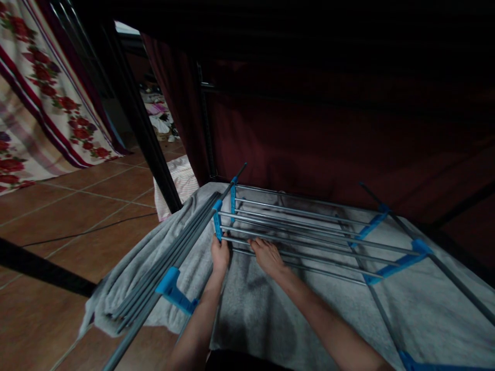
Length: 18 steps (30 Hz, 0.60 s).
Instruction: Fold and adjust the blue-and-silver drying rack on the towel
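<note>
A half-built rack of thin grey metal tubes [309, 240] and blue plastic brackets lies on a grey blanket [263, 314]. My left hand [220, 253] is closed around the lower end of the left blue bracket [217, 220], where the tube ends meet it. Just to the right, my right hand [266, 255] curls its fingers over one of the lower cross tubes near its left end. The far ends of the tubes meet another blue bracket [398, 264] on the right. Some fingertips of both hands are hidden.
A bundle of loose grey tubes [166, 263] rests on the blanket at left, beside a blue bracket [176, 293] on a long pole. Dark bed-frame posts [135, 103] and a maroon curtain [309, 144] surround the bed. A flowered cloth [50, 93] hangs above the tiled floor [116, 196].
</note>
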Each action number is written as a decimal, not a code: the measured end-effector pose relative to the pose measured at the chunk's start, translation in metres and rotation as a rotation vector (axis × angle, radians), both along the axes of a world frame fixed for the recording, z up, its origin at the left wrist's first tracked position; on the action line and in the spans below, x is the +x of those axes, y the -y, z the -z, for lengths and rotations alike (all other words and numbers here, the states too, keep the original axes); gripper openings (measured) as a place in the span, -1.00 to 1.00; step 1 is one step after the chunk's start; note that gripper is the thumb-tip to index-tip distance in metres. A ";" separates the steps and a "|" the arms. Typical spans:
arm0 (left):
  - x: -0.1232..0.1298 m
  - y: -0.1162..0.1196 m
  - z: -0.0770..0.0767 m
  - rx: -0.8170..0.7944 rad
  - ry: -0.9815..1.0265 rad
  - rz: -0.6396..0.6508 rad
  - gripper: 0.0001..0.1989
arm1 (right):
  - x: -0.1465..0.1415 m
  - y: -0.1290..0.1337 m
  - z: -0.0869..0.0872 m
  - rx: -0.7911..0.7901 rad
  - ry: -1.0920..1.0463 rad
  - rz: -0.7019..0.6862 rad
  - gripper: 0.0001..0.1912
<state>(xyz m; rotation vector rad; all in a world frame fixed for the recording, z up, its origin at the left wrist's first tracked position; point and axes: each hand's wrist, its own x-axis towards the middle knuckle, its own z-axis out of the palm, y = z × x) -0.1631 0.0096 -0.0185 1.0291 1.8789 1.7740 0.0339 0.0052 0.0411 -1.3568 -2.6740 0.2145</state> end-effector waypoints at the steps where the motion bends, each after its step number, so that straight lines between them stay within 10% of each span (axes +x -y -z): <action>1: 0.000 0.000 0.000 0.002 -0.001 -0.002 -0.77 | 0.001 -0.001 0.000 0.001 -0.001 -0.009 -0.53; 18: -0.003 -0.001 0.001 -0.025 -0.037 0.005 -0.80 | 0.002 -0.004 0.002 0.037 -0.037 -0.018 -0.51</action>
